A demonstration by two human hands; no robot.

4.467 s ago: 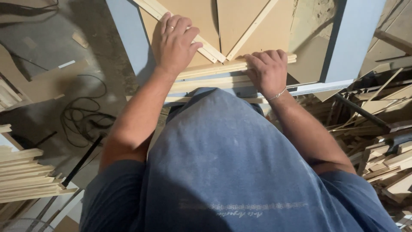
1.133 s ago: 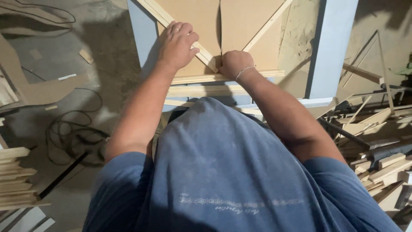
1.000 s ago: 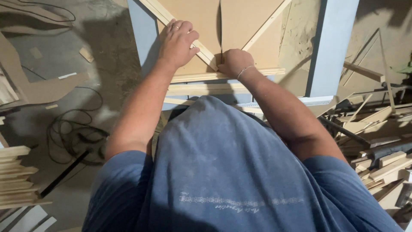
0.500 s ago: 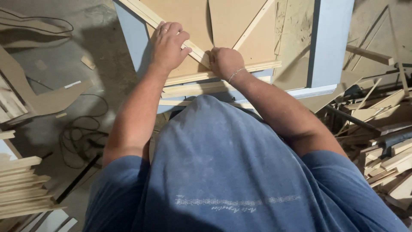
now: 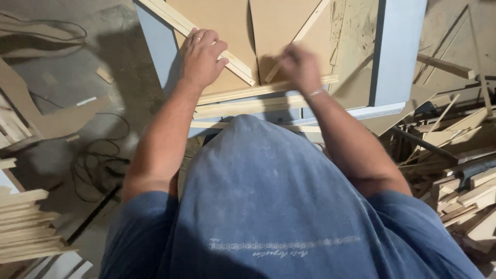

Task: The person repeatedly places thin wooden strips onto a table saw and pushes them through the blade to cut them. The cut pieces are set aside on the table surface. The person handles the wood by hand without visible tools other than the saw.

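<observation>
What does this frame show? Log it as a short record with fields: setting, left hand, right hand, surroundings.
setting: workshop, blue bench carrying brown boards and wooden strips
left hand: left hand flat on a diagonal wooden strip, ring on one finger
right hand: right hand blurred, beside the horizontal strip; grip unclear
surroundings: black cable on the floor, scrap wood pile, stacked slats

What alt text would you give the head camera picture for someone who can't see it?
Seen from above, a person in a blue shirt presses the left hand on a slanted wooden strip over brown board panels. The blurred right hand is at the strips' meeting point. Wood offcuts lie to the right, a black cable to the left.
</observation>
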